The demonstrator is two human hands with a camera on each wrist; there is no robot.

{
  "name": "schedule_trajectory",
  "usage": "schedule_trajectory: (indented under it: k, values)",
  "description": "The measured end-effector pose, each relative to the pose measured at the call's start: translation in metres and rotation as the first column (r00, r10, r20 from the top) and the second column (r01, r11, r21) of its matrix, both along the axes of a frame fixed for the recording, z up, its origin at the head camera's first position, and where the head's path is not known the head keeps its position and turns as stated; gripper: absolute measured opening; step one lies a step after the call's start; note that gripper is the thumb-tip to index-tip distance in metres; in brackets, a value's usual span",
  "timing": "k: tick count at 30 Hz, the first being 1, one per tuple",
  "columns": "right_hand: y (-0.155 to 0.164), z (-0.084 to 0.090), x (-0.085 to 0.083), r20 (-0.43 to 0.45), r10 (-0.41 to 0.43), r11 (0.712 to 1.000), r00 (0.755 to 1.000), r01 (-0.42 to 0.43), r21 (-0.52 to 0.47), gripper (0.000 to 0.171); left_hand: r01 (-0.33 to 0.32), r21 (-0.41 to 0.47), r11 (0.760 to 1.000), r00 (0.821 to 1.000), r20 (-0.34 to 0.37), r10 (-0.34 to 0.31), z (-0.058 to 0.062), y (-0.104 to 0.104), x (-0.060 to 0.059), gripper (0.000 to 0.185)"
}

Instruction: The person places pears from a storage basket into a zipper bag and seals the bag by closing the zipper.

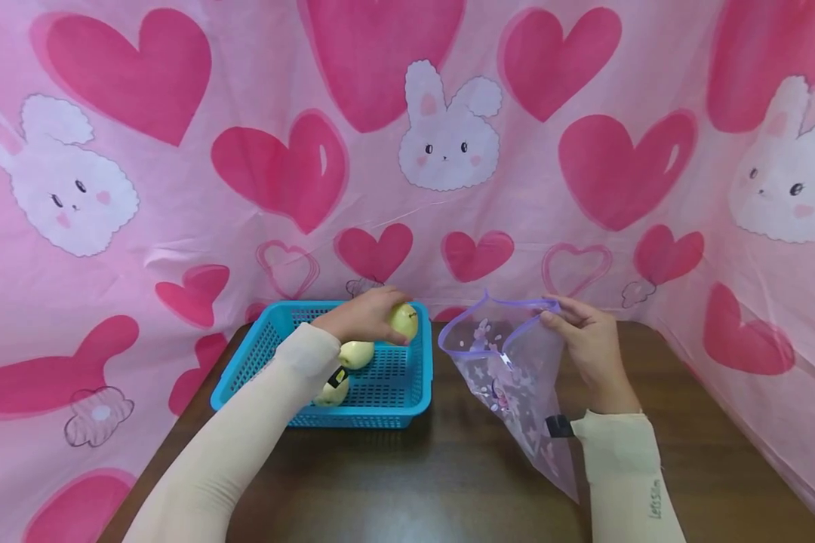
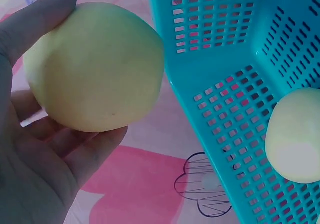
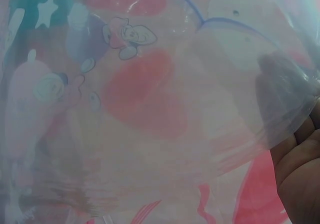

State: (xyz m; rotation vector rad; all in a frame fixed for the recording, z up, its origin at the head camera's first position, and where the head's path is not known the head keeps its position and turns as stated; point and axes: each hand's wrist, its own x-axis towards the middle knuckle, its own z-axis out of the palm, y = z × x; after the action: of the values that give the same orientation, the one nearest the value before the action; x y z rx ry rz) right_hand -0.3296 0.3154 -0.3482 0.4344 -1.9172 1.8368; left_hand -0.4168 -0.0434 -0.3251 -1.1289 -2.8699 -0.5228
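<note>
The fruit [image 1: 405, 322] is held by the left hand [image 1: 367, 315] near the far right corner of the basket [image 1: 373, 419]; the bag [image 1: 509, 377] is pinched by the right hand [image 1: 591, 343] and should be kept wide at the top

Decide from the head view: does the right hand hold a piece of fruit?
No, the right hand grips the top edge of a see-through, purple-rimmed bag.

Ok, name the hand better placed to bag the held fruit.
Probably the left hand: it grips the fruit near the basket, on the side toward the bag, whose mouth is open. The right hand pinches the bag's rim, so it better suits steadying it.
</note>
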Motion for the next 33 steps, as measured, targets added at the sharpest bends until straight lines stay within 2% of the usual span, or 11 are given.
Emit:
schedule_trajectory:
  k: [10, 14, 21, 33]
  values:
    - [0.001, -0.002, 0.001, -0.008, -0.012, 1.000, 1.000, 0.012, 0.010, 0.034, 0.042, 0.055, 0.998, 0.999, -0.005, -0.042, -0.001, -0.002, 0.000, 0.063]
    - [0.001, -0.002, 0.002, 0.001, -0.036, 0.999, 0.999, 0.036, 0.023, 0.034, 0.033, 0.072, 0.997, 0.999, -0.022, -0.031, -0.002, -0.004, -0.001, 0.063]
    - [-0.002, -0.003, 0.003, 0.019, -0.025, 0.999, 0.999, 0.025, 0.030, 0.033, 0.031, 0.112, 0.993, 0.999, -0.042, -0.026, 0.000, -0.008, -0.001, 0.061]
    - [-0.002, -0.001, 0.004, 0.010, -0.040, 0.999, 0.999, 0.039, 0.032, 0.032, 0.018, 0.127, 0.992, 1.000, -0.009, -0.017, 0.009, -0.008, 0.002, 0.060]
